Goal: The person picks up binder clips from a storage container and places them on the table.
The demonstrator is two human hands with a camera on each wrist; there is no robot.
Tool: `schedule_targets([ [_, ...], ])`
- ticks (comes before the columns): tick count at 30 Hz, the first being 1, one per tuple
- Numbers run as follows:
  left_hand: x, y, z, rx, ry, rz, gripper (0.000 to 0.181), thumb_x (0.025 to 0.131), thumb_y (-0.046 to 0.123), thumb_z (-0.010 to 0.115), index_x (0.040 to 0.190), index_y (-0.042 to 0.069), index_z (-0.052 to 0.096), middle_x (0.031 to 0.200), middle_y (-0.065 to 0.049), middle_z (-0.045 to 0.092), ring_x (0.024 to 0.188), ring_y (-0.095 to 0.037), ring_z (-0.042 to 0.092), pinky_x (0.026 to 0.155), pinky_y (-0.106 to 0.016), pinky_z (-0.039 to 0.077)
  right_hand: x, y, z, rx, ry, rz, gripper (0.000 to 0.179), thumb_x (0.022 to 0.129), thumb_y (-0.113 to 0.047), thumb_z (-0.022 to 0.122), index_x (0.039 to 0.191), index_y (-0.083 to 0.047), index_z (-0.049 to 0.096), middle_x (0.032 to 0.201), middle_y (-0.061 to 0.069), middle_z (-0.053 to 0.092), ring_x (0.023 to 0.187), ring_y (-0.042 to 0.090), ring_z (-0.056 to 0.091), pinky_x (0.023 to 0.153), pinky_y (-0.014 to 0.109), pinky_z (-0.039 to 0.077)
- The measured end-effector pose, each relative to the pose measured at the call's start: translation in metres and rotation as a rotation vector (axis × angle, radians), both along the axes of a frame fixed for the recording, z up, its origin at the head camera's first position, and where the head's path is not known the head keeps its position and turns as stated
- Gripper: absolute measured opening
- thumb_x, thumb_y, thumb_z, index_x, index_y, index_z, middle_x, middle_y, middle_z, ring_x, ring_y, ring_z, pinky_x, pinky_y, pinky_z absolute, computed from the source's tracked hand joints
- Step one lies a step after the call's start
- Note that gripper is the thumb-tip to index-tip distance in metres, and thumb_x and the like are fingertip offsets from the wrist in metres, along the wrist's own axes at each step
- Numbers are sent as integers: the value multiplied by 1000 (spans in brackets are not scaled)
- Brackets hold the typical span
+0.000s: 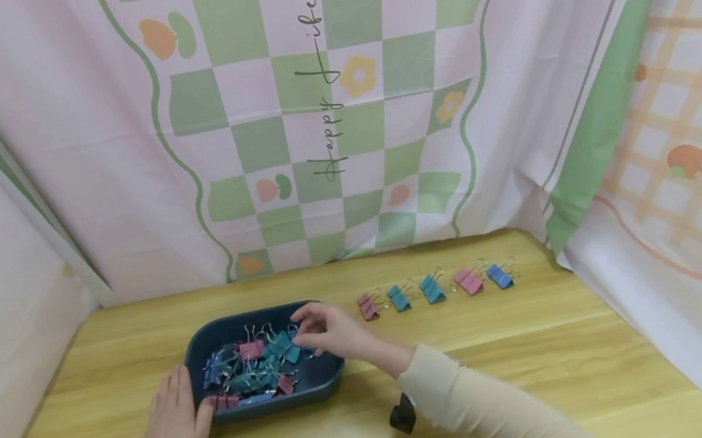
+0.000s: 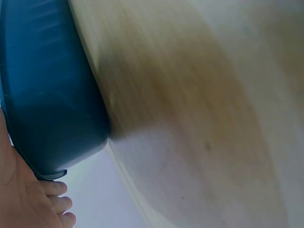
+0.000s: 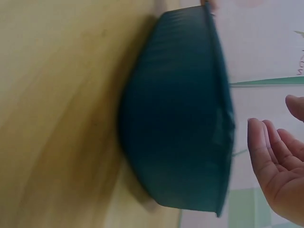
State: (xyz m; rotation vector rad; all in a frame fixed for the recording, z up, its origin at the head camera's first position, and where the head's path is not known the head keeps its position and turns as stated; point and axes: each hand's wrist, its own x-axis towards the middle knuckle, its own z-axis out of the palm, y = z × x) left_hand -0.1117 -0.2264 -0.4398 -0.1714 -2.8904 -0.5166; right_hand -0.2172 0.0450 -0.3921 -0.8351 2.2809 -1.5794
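A dark blue bin (image 1: 271, 405) holds a pile of pink, teal and blue binder clips (image 1: 250, 350). Against its left rim rests my left hand (image 1: 171, 423), fingers extended along the side and thumb at the near corner. The left wrist view shows that palm and fingertips (image 2: 61, 204) beside the bin wall (image 2: 52, 90). Over the bin's right end is my right hand (image 1: 336, 331), thumb and fingers bent and apart. Nothing shows between them in the right wrist view, where the hand (image 3: 280, 166) is just above the rim.
Right of the bin, several binder clips stand in a row on the wooden table (image 1: 527, 376): a pink clip (image 1: 368, 306), two teal ones, another pink one and a blue clip (image 1: 499, 276). A black object (image 1: 403, 415) is by the right sleeve. Patterned curtains (image 1: 370, 129) surround the table.
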Motion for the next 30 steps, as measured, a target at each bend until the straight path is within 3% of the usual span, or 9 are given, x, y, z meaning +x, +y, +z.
schedule_targets([
  [8, -1, 0, -2, 6, -3, 0, 66, 96, 26, 41, 135, -21, 17, 140, -39, 17, 127, -52, 16, 103, -59, 15, 3, -13, -14, 98, -28, -6, 33, 85, -9, 65, 114, 5, 56, 84, 3, 60, 72, 19, 60, 61, 37, 55],
  [14, -1, 0, -1, 11, -8, -3, 65, 96, 25, 41, 135, -21, 16, 139, -40, 16, 127, -52, 16, 103, -60, 15, 4, -22, -17, 137, -29, 17, 33, 85, -10, 66, 115, 4, 57, 83, 4, 62, 74, 33, 62, 59, 39, 55],
  [24, -1, -1, -3, 1, -18, 1, 66, 97, 27, 40, 136, -20, 15, 140, -39, 15, 128, -51, 15, 103, -60, 14, 3, -34, -23, 242, -47, 14, 33, 85, -14, 66, 113, 3, 59, 75, -1, 63, 61, 21, 62, 57, 33, 55],
  [30, -2, -2, -4, 12, -11, -3, 66, 97, 27, 40, 136, -20, 15, 140, -39, 15, 128, -52, 15, 104, -60, 13, 0, -37, -26, 227, -102, 7, 27, 85, -9, 65, 108, 6, 61, 72, 2, 65, 61, 15, 63, 56, 28, 55],
])
